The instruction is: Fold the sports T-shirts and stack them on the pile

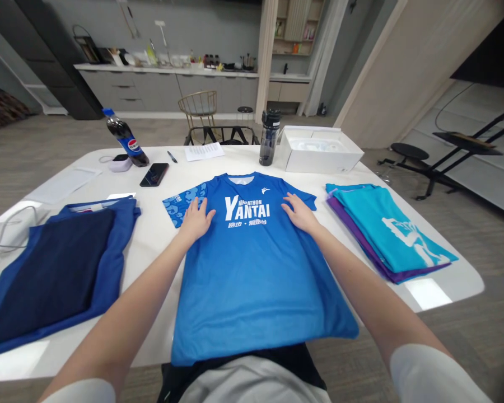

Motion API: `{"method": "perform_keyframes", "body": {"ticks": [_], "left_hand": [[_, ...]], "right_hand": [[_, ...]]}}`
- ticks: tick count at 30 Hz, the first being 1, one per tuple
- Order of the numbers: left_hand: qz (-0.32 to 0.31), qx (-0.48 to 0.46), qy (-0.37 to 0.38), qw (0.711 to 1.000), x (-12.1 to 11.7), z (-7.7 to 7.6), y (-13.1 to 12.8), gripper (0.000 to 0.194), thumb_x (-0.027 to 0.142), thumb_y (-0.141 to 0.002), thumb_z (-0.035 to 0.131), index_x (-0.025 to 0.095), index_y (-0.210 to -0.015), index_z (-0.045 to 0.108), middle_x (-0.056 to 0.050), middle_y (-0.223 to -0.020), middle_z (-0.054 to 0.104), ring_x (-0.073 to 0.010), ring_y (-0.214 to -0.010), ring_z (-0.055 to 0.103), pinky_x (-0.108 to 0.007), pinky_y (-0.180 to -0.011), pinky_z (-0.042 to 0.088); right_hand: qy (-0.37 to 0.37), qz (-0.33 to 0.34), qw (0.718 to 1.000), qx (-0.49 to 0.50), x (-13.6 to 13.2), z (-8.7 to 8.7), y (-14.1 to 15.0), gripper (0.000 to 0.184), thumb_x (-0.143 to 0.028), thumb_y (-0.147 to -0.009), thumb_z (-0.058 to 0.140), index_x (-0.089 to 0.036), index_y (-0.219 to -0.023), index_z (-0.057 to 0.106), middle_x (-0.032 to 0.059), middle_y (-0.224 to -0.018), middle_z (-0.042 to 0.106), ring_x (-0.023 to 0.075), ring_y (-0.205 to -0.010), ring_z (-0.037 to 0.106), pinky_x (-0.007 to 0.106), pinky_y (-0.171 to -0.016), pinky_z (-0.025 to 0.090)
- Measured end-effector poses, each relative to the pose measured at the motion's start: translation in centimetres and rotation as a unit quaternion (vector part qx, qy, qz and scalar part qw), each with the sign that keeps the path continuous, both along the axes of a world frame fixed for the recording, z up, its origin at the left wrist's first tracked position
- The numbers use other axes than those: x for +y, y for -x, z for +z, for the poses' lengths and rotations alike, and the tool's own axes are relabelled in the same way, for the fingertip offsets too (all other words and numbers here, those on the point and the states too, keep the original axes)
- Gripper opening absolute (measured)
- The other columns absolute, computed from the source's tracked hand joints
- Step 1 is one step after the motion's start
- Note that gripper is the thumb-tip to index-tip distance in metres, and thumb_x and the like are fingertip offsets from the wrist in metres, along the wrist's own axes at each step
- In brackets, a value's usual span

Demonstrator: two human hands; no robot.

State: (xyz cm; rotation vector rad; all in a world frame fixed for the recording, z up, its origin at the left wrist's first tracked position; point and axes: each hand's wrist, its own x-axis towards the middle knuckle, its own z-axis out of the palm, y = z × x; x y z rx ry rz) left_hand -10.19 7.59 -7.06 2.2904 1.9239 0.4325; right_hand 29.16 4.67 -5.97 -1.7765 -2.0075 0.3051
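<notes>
A blue T-shirt with white "Yantai Marathon" lettering lies spread out in front of me, its collar away from me and its hem overhanging the near table edge. My left hand rests flat by the shirt's patterned left sleeve, fingers spread. On the opposite side, my right hand lies on the fabric near the other sleeve, its fingers also extended. Neither hand grips the cloth. To the left is a pile of dark blue clothes; to the right sits a folded stack of turquoise and purple shirts.
Along the far side of the white table stand a cola bottle, a dark tumbler and a white box. A phone, a pen and a printed paper lie there too. Cables are at far left.
</notes>
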Motion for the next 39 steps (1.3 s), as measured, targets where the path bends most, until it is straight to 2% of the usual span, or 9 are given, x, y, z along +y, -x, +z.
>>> {"method": "perform_keyframes", "body": {"ticks": [4,8,11,15,18,22,29,35,39], "left_hand": [[0.061,-0.001,0.049,0.997,5.6,-0.2,0.9,0.072,0.056,-0.103,0.026,0.013,-0.161,0.029,-0.024,-0.166,0.027,-0.0387,-0.154,0.026,-0.064,-0.120,0.025],[0.090,0.019,0.062,0.994,8.4,-1.1,2.7,0.072,0.054,-0.103,0.023,0.013,-0.161,0.028,-0.022,-0.166,0.028,-0.0376,-0.154,0.025,-0.064,-0.121,0.020],[0.090,0.036,0.068,0.993,9.1,-1.7,4.1,0.072,0.056,-0.102,0.022,0.014,-0.160,0.032,-0.017,-0.168,0.025,-0.0377,-0.156,0.020,-0.061,-0.123,0.017],[0.132,0.035,0.023,0.990,10.0,-1.2,4.4,0.068,0.054,-0.102,0.026,0.014,-0.155,0.040,-0.021,-0.159,0.041,-0.0394,-0.147,0.034,-0.063,-0.118,0.024],[0.150,0.043,-0.024,0.987,11.7,-0.2,3.6,0.061,0.053,-0.101,0.035,0.014,-0.145,0.050,-0.024,-0.142,0.056,-0.0405,-0.132,0.048,-0.061,-0.109,0.035],[0.110,0.058,0.001,0.992,14.4,0.1,2.3,0.045,0.047,-0.101,0.038,0.015,-0.120,0.064,-0.023,-0.129,0.061,-0.0397,-0.124,0.052,-0.056,-0.101,0.040],[0.135,0.051,-0.002,0.990,18.8,-0.5,2.7,0.044,0.037,-0.106,0.023,0.013,-0.125,0.054,-0.020,-0.110,0.069,-0.0340,-0.107,0.064,-0.046,-0.094,0.045],[0.135,0.047,0.006,0.990,23.4,0.4,4.6,0.045,0.047,-0.104,0.029,0.018,-0.130,0.053,-0.019,-0.117,0.068,-0.0341,-0.108,0.064,-0.044,-0.092,0.047],[0.141,0.032,-0.023,0.989,22.5,0.3,5.9,0.053,0.049,-0.104,0.031,0.012,-0.135,0.052,-0.023,-0.130,0.062,-0.0367,-0.122,0.057,-0.049,-0.102,0.044]], "right_hand": [[0.063,-0.071,0.996,0.008,5.3,-0.4,-0.1,0.068,-0.065,-0.103,0.028,-0.022,-0.149,0.052,0.0125,-0.163,0.039,0.0343,-0.152,0.031,0.062,-0.122,0.024],[0.119,-0.129,0.984,-0.031,7.9,-1.5,-2.2,0.067,-0.063,-0.104,0.019,-0.030,-0.158,0.040,0.0096,-0.168,0.030,0.0375,-0.153,0.025,0.076,-0.117,0.012],[0.122,-0.127,0.981,-0.084,8.7,-2.3,-4.4,0.064,-0.060,-0.105,0.018,-0.030,-0.159,0.036,0.0083,-0.169,0.027,0.0363,-0.154,0.023,0.074,-0.118,0.009],[0.085,-0.150,0.979,-0.112,10.0,-2.2,-5.9,0.064,-0.061,-0.103,0.026,-0.023,-0.152,0.046,0.0163,-0.159,0.042,0.0379,-0.146,0.035,0.072,-0.114,0.022],[0.047,-0.186,0.973,-0.132,11.7,-1.6,-5.8,0.060,-0.064,-0.097,0.042,-0.018,-0.130,0.062,0.0219,-0.138,0.057,0.0400,-0.131,0.047,0.067,-0.105,0.036],[0.066,-0.198,0.971,-0.115,14.1,-1.3,-4.8,0.041,-0.054,-0.098,0.046,-0.019,-0.101,0.066,0.0182,-0.118,0.064,0.0364,-0.114,0.055,0.059,-0.096,0.044],[0.020,-0.210,0.971,-0.116,17.8,-1.4,-2.8,0.040,-0.047,-0.104,0.034,-0.017,-0.117,0.057,0.0174,-0.095,0.070,0.0325,-0.089,0.064,0.043,-0.081,0.046],[-0.023,-0.216,0.965,-0.146,21.3,-1.7,-3.9,0.043,-0.050,-0.103,0.035,-0.016,-0.118,0.058,0.0185,-0.103,0.069,0.0335,-0.095,0.063,0.044,-0.085,0.045],[-0.058,-0.241,0.953,-0.173,20.1,-1.8,-4.6,0.050,-0.053,-0.102,0.033,-0.015,-0.118,0.061,0.0220,-0.121,0.063,0.0379,-0.113,0.056,0.053,-0.094,0.042]]}}
